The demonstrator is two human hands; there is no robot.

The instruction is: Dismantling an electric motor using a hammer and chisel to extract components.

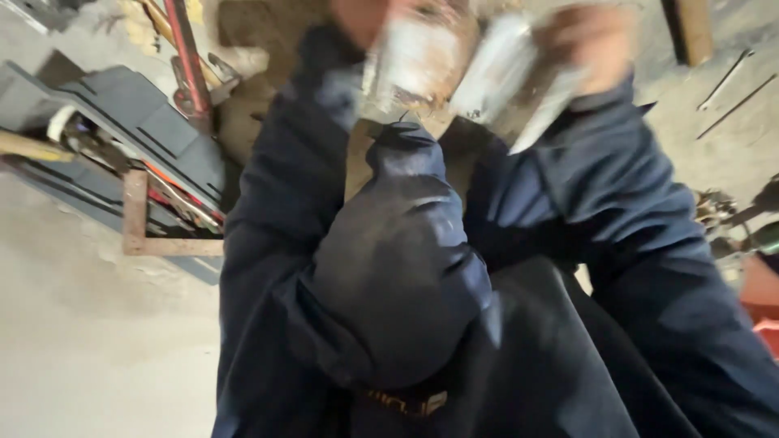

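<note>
Rusty blurred metal piece | both hands gripping it | navy sleeves

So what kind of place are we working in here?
Most likely a workshop or building site. A dusty concrete floor, an open grey tool case with tools inside, and loose metal rods lie around. The picture is blurred, so details are uncertain.

both hands are raised close together at the top, blurred, around a whitish rusty object. dark sleeves and a bent knee fill the middle. an open toolbox crowds the left; bare concrete floor lies lower left.
</note>
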